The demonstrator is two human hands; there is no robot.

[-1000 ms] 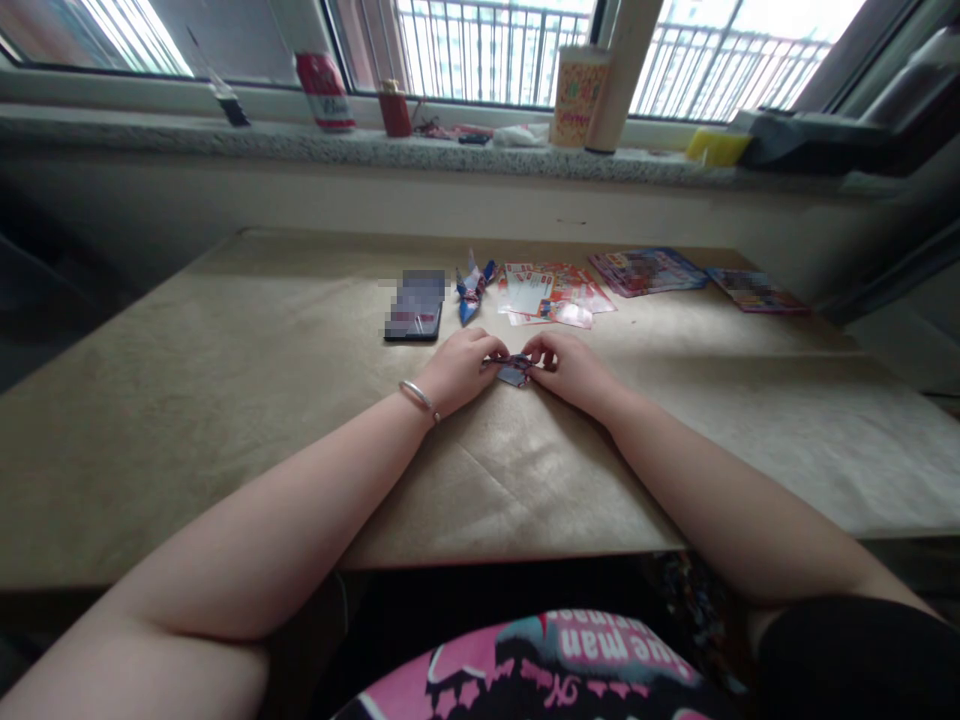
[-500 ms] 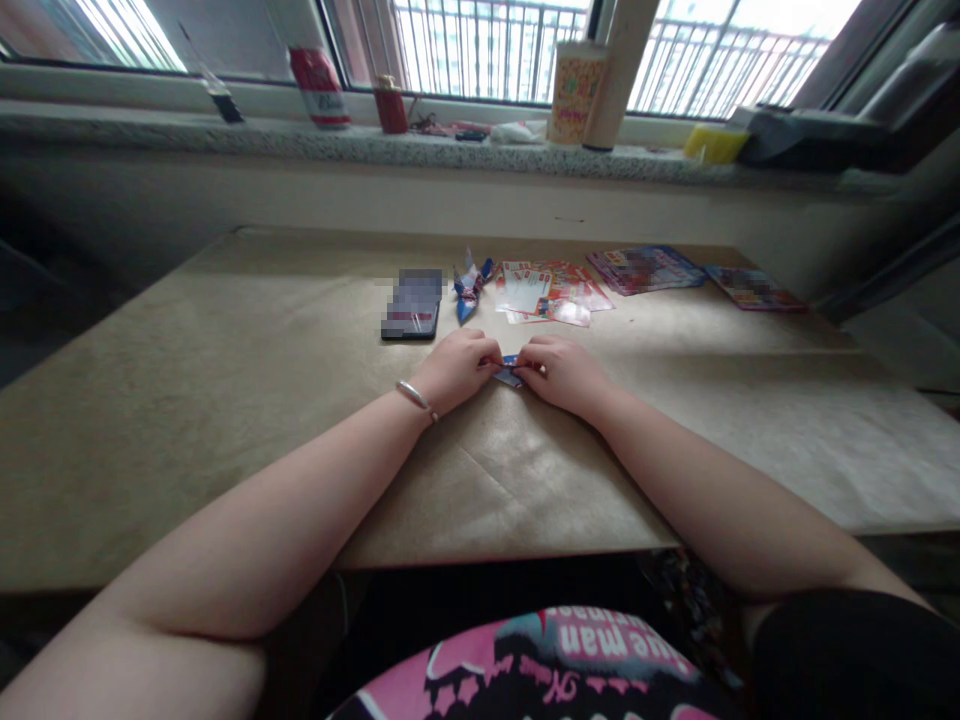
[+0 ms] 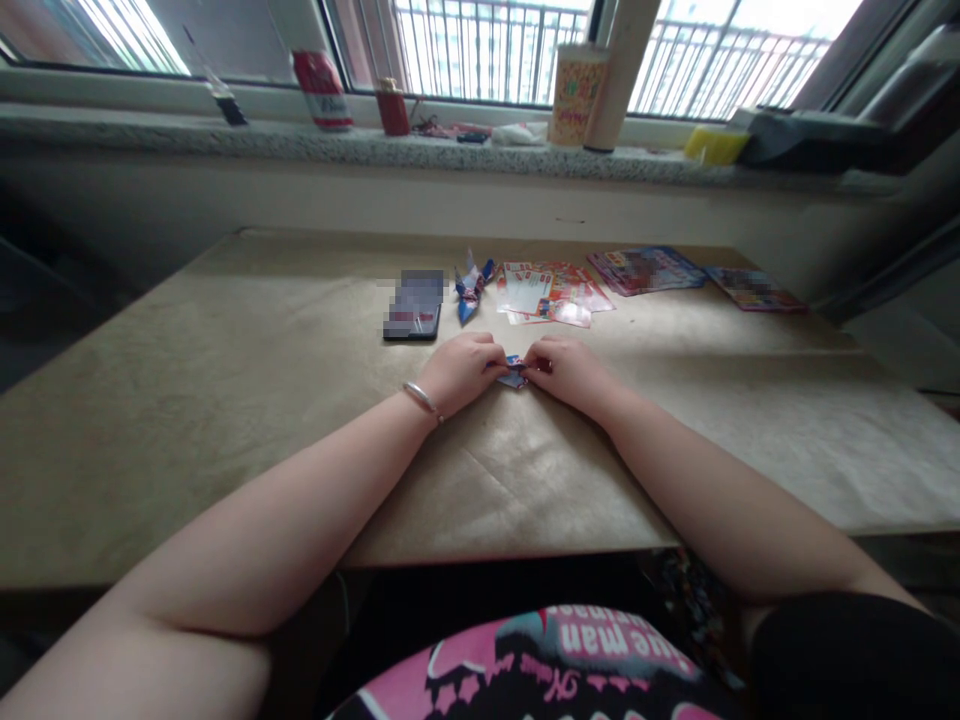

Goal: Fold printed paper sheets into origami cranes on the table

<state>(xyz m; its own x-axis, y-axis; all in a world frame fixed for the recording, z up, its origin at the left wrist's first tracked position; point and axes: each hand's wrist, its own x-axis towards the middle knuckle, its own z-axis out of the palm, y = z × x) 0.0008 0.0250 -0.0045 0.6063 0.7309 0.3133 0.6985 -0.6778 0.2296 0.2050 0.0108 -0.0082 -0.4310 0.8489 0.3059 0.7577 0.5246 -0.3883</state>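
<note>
A small piece of folded paper (image 3: 514, 373), blue and white, lies low over the table between my two hands. My left hand (image 3: 466, 368), with a silver bangle (image 3: 420, 396) at its wrist, pinches the paper's left side. On the right side, the fingertips of my right hand (image 3: 568, 370) are closed on its edge. My fingers cover part of the paper, so its full shape is hidden. Just beyond my hands sits a folded paper crane (image 3: 472, 287) in blue, white and red.
Left of the crane lies a phone (image 3: 415, 305). Printed sheets (image 3: 551, 290) in red and white spread to its right, with colourful packets (image 3: 646, 270) farther right. The windowsill (image 3: 450, 150) holds a red can (image 3: 321, 90), a red bottle (image 3: 392, 107) and a patterned cup (image 3: 576, 95).
Both hands have shifted very slightly to the right with the paper. Its visible part between my fingers looks a little different, and a raised flap shows.
</note>
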